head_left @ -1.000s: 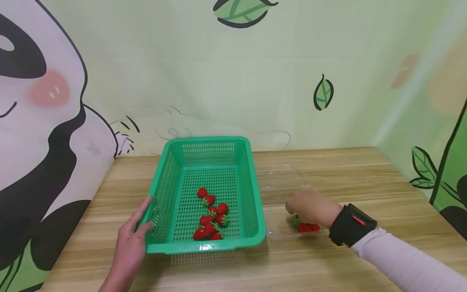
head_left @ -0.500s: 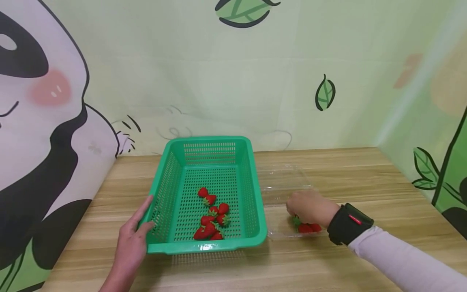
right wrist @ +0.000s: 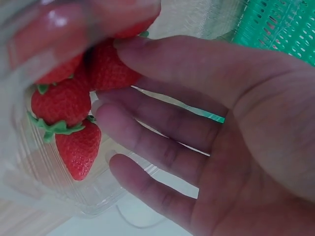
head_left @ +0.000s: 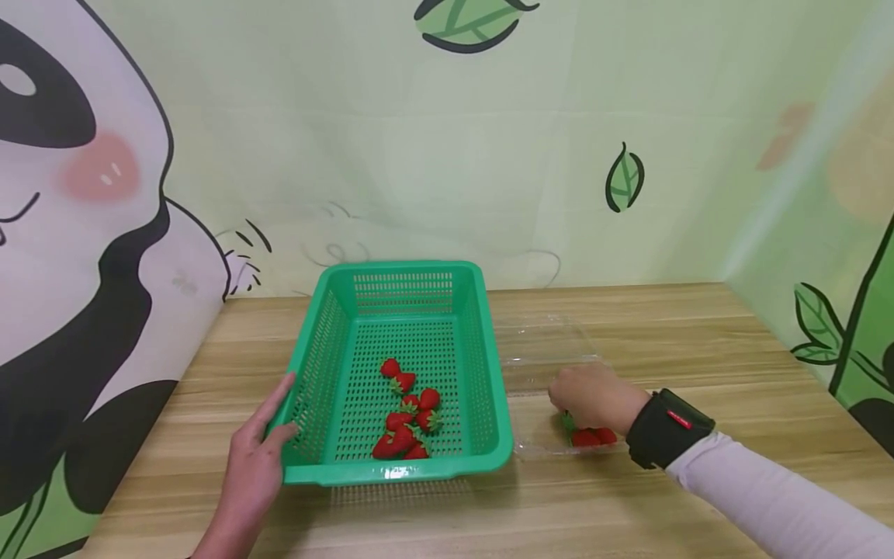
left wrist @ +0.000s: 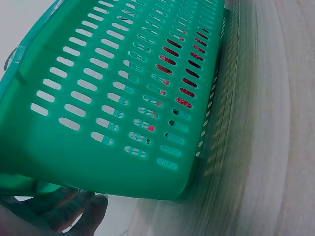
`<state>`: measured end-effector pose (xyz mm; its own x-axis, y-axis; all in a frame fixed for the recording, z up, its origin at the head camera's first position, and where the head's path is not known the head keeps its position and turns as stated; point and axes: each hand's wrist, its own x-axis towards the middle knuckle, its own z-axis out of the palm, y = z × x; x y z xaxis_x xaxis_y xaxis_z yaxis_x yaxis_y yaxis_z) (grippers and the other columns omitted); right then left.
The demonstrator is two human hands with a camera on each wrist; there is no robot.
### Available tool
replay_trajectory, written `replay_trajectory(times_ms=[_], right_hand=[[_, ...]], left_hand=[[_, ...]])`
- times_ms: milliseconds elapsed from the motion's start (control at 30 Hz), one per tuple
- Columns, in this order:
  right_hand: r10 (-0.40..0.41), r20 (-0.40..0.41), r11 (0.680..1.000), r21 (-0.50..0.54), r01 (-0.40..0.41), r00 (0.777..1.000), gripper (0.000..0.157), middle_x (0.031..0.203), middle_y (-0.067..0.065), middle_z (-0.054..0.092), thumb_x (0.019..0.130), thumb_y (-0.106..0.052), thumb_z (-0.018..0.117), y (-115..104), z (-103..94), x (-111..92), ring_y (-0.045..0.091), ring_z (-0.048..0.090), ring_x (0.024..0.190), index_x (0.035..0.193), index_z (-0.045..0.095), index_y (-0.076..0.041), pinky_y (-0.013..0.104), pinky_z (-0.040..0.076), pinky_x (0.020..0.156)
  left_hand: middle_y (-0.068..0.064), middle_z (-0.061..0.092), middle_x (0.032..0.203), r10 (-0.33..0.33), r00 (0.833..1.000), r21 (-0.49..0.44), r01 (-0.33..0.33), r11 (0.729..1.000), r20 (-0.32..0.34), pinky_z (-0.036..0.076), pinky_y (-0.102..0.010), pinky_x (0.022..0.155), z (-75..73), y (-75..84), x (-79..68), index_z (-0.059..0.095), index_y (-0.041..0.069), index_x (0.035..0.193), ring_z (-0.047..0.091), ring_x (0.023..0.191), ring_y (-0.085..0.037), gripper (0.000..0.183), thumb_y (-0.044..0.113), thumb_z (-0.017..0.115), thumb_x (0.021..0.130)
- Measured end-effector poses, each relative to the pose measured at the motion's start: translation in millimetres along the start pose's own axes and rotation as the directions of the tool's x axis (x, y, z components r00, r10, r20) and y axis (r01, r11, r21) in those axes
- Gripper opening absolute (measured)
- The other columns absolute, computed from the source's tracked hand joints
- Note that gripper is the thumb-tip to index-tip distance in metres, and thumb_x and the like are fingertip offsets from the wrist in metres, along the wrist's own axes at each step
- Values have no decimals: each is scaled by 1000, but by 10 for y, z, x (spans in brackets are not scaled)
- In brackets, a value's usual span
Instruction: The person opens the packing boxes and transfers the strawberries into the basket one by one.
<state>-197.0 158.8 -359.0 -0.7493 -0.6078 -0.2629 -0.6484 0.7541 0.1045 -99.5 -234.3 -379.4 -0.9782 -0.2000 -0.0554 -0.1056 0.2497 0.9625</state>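
Observation:
A green plastic basket stands left of centre in the head view, its side walls slotted. Several strawberries lie loose on its floor toward the near end. My left hand grips the basket's left rim, thumb over the edge and fingers outside; those fingers show below the rim in the left wrist view. To the right, my right hand reaches into a clear plastic box. In the right wrist view its thumb and fingers pinch a strawberry, with other strawberries close beside it.
The box's clear lid lies folded back behind it, next to the basket's right wall. Both containers are on a wood-grain table. A cloth wall printed with a panda and leaves rises behind and at the sides.

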Motion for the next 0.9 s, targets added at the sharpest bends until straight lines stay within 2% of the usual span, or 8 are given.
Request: replay_trajectory(times_ms=[367, 567, 900], right_hand=[[-8, 17, 999, 43, 7, 1000, 27, 62, -6, 42, 67, -2, 72, 6, -41, 7, 12, 36, 59, 58, 50, -15, 28, 35, 51], [0, -14, 997, 74, 1, 1000, 26, 61, -6, 41, 67, -1, 69, -13, -88, -13, 11, 36, 58, 58, 49, -16, 28, 35, 49], [-13, -74, 977, 210, 29, 997, 20, 62, -5, 44, 70, -1, 67, 20, -216, -90, 12, 41, 59, 65, 53, -15, 28, 36, 54]], left_hand=[[13, 20, 151, 19, 1000, 3, -19, 1000, 2, 18, -45, 110, 5, -3, 8, 32, 37, 144, 17, 138, -16, 57, 9, 40, 95], [12, 20, 151, 23, 1000, 7, -23, 1000, 1, 18, -45, 109, 3, -1, 6, 32, 36, 145, 17, 138, -17, 58, 8, 40, 94], [12, 21, 152, 24, 1000, 2, -24, 1000, -2, 19, -45, 109, -1, -5, -6, 33, 36, 144, 18, 138, -16, 58, 8, 41, 94]])
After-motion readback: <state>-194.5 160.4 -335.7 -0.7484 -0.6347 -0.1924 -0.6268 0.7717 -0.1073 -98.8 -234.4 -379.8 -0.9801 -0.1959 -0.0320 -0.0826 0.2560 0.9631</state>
